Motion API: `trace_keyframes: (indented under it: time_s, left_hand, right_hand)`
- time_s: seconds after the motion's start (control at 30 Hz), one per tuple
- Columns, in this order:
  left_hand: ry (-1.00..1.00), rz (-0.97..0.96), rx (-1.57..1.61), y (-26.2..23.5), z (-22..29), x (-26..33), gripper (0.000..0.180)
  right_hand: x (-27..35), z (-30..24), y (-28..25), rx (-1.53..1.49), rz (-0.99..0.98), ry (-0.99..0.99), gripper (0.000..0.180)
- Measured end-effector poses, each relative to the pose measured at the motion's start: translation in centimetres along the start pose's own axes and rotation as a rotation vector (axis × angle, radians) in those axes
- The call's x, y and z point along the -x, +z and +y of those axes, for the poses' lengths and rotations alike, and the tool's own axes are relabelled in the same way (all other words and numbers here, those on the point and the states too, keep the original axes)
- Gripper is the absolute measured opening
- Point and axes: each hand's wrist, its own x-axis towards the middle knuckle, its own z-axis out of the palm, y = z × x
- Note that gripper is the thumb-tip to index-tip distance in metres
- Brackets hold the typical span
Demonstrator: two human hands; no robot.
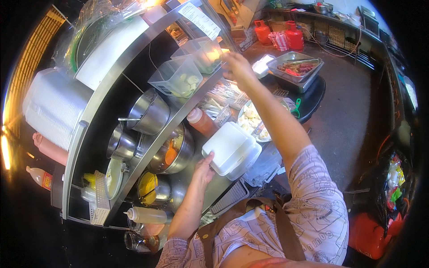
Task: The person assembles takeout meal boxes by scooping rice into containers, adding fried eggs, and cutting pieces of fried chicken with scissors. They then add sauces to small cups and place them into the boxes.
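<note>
My left hand [204, 169] grips a closed white foam takeaway box [230, 147] by its near left edge, thumb on the lid. A second white layer shows under the box's right side; I cannot tell whether it is another box. My right hand [237, 68] is raised at the shelf's far end, beside a clear plastic tub [199, 51] with greenish contents. Its fingers are bent and bunched, and whatever they hold is hidden. Nearer on the same shelf stands another clear tub [176, 80] holding pale pieces.
Steel pots [149, 111] stand along the metal shelf. Below are a large steel bowl [185, 152], a squeeze bottle [203, 122] with orange-red sauce and a bowl of white food pieces [249, 118]. A tray of food [297, 69] lies farther right. Red gas cylinders [293, 35] stand at the back.
</note>
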Motion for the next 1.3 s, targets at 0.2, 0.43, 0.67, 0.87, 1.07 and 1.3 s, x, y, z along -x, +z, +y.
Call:
trace_keyframes:
  time_s: [0.2,0.43,0.67,0.87,1.07,1.3]
  left_hand:
    - [0.006,-0.007,-0.036,0.8,0.3,0.5,0.058]
    - [0.005,-0.043,-0.028,0.2,0.1,0.1,0.06]
    - [0.021,-0.037,-0.05,0.0,0.3,1.0,0.069]
    - [0.17,-0.135,-0.249,-7.3,0.6,8.7,0.046]
    - [0.46,0.113,-0.508,-17.8,5.4,21.2,0.025]
    - [1.055,0.939,-0.903,-34.4,18.4,29.7,0.023]
  right_hand:
    - [-6.7,-2.1,1.8,-0.02,0.04,-0.058,0.068]
    - [-8.4,-1.3,3.5,0.02,0.128,-0.1,0.068]
    - [-9.8,0.8,3.5,0.158,0.147,-0.153,0.055]
    - [0.2,1.5,5.7,0.291,0.055,-0.303,0.041]
    - [13.6,2.2,8.9,0.703,-0.38,-0.204,0.04]
    - [24.3,6.6,18.2,0.47,-0.931,0.043,0.027]
